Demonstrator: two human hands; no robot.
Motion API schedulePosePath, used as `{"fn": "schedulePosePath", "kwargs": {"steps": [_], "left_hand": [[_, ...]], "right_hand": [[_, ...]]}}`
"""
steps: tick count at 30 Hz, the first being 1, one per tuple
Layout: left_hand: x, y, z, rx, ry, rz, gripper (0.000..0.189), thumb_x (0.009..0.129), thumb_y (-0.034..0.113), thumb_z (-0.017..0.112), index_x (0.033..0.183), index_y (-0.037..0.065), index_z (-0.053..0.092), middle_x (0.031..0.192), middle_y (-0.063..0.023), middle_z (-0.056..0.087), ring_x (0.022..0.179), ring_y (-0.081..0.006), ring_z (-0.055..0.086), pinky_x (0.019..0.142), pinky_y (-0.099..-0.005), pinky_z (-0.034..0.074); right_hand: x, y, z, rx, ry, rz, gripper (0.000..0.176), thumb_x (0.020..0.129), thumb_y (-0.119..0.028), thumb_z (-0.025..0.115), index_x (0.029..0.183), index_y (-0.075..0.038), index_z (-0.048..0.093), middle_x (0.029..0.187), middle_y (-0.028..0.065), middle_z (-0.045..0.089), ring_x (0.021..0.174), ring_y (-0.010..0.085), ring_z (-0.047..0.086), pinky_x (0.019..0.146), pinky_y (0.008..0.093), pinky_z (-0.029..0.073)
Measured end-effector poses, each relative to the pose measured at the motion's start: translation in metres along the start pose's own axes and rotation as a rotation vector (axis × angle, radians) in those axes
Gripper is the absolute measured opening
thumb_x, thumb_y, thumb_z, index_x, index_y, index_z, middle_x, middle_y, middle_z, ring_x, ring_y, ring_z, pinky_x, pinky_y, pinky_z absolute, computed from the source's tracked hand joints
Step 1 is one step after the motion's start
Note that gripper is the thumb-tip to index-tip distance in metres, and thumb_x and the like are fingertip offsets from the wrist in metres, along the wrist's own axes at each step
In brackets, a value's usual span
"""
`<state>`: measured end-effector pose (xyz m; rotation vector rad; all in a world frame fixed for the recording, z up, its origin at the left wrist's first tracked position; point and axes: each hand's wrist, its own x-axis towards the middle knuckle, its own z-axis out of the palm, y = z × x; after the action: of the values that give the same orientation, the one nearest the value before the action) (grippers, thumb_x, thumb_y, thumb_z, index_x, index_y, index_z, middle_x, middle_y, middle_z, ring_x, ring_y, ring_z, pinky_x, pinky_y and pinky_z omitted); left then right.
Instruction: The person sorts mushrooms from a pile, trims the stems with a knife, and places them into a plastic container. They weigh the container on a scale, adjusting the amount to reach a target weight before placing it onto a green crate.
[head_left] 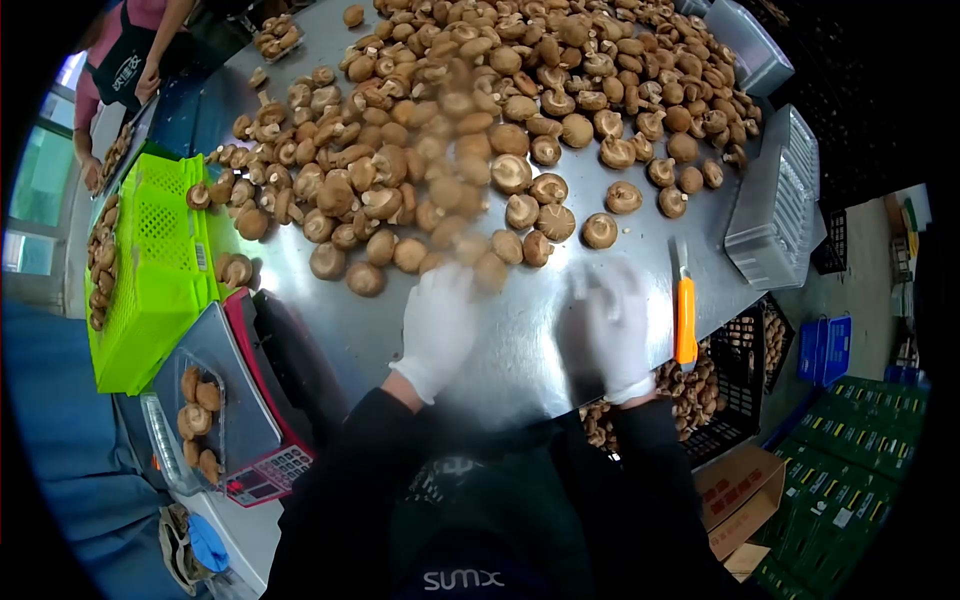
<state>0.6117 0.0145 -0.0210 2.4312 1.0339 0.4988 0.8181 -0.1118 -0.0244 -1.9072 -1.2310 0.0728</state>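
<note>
My left hand, in a white glove, is at the near edge of a big heap of shiitake mushrooms. Its fingertips are beside a brown mushroom; blur hides whether they grip it. To the right, my right hand, also gloved in white, is over the metal table. Its fingers look apart though smeared, and I see nothing in them. Just right of that hand lies a knife with an orange handle, its blade pointing away from me.
At left are a green basket, a red-edged scale and a clear tray of mushrooms. Clear plastic trays are stacked at right. A black crate of mushrooms is below the table edge. Another person stands far left.
</note>
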Motion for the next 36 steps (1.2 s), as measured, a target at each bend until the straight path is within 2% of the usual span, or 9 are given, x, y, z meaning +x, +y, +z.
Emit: {"fn": "schedulePosePath", "kwargs": {"steps": [6, 13, 15, 19, 22, 25, 29, 32, 36], "left_hand": [[-0.007, -0.005, -0.046, -0.964, 0.14, -0.467, 0.042, 0.097, 0.003, 0.049, 0.139, 0.0, 0.049, 0.131, -0.0092, 0.058, 0.114, -0.0131, 0.057, 0.094, -0.027, 0.048], [0.007, -0.016, -0.072, -1.708, -0.02, -0.637, 0.042, 0.102, 0.022, 0.046, 0.141, 0.004, 0.047, 0.131, -0.009, 0.055, 0.121, -0.021, 0.055, 0.101, -0.0407, 0.044], [0.012, -0.011, -0.067, -1.735, -0.047, -0.66, 0.039, 0.103, 0.023, 0.047, 0.137, 0.004, 0.049, 0.13, -0.0094, 0.055, 0.119, -0.0207, 0.055, 0.1, -0.0381, 0.044], [0.016, -0.02, -0.049, -1.497, -0.028, -0.571, 0.024, 0.102, 0.023, 0.055, 0.115, 0.004, 0.059, 0.109, -0.0072, 0.062, 0.104, -0.0161, 0.058, 0.09, -0.0302, 0.047], [0.028, -0.022, -0.054, -1.092, -0.056, -0.632, 0.009, 0.094, 0.011, 0.066, 0.099, 0.004, 0.063, 0.083, 0.0, 0.063, 0.08, -0.0097, 0.059, 0.077, -0.0242, 0.048], [0.034, -0.006, -0.035, -0.549, 0.077, -0.318, 0.016, 0.089, 0.008, 0.069, 0.103, 0.004, 0.064, 0.086, -0.0003, 0.063, 0.075, -0.008, 0.058, 0.077, -0.0242, 0.048], [0.05, 0.014, -0.017, 0.124, -0.078, 0.107, 0.045, 0.083, 0.012, 0.072, 0.125, 0.006, 0.057, 0.118, -0.0174, 0.062, 0.106, -0.0352, 0.061, 0.085, -0.0402, 0.052], [0.062, 0.016, -0.012, 0.25, -0.349, -0.068, 0.05, 0.085, 0.013, 0.07, 0.132, 0.006, 0.054, 0.122, -0.017, 0.06, 0.112, -0.0353, 0.059, 0.089, -0.0387, 0.051], [0.04, 0.01, -0.013, -0.338, -0.046, -0.021, 0.046, 0.092, 0.013, 0.064, 0.136, 0.008, 0.054, 0.119, -0.013, 0.062, 0.109, -0.0286, 0.061, 0.093, -0.0312, 0.049]], "right_hand": [[0.019, -0.055, 0.071, -0.054, -0.226, -0.286, 0.051, 0.078, -0.008, 0.071, 0.127, -0.003, 0.058, 0.119, 0.0173, 0.058, 0.097, 0.034, 0.058, 0.082, 0.0436, 0.049], [0.007, -0.052, 0.056, 0.071, -0.203, -0.149, 0.06, 0.079, -0.006, 0.075, 0.135, -0.002, 0.053, 0.126, 0.0147, 0.055, 0.111, 0.0342, 0.057, 0.097, 0.0422, 0.046], [0.0, -0.051, 0.046, 0.428, -0.291, 0.151, 0.058, 0.084, -0.008, 0.072, 0.137, 0.001, 0.05, 0.129, 0.014, 0.057, 0.113, 0.0283, 0.057, 0.099, 0.0389, 0.045], [-0.006, -0.042, 0.027, 1.54, -0.392, 0.806, 0.057, 0.094, -0.014, 0.065, 0.144, 0.003, 0.045, 0.135, 0.0125, 0.057, 0.123, 0.0212, 0.054, 0.108, 0.0346, 0.039], [-0.011, -0.034, 0.024, 1.713, -0.425, 0.814, 0.055, 0.1, -0.022, 0.055, 0.148, 0.002, 0.04, 0.138, 0.0133, 0.056, 0.13, 0.0214, 0.05, 0.113, 0.0354, 0.033], [-0.015, -0.029, 0.026, 1.808, -0.405, 0.856, 0.055, 0.101, -0.025, 0.051, 0.148, 0.002, 0.039, 0.138, 0.0122, 0.055, 0.132, 0.0207, 0.048, 0.114, 0.0358, 0.032], [-0.017, -0.027, 0.026, 1.804, -0.38, 0.923, 0.06, 0.1, -0.029, 0.051, 0.149, 0.001, 0.036, 0.137, 0.0121, 0.054, 0.129, 0.022, 0.05, 0.112, 0.0398, 0.036], [-0.021, -0.02, 0.028, 1.803, -0.398, 0.936, 0.057, 0.099, -0.029, 0.05, 0.146, 0.001, 0.039, 0.134, 0.0129, 0.056, 0.127, 0.0235, 0.052, 0.11, 0.0419, 0.039], [-0.019, -0.017, 0.023, 1.903, -0.439, 0.927, 0.054, 0.102, -0.027, 0.046, 0.149, 0.0, 0.037, 0.137, 0.0108, 0.053, 0.127, 0.0213, 0.05, 0.111, 0.0391, 0.035]]}}
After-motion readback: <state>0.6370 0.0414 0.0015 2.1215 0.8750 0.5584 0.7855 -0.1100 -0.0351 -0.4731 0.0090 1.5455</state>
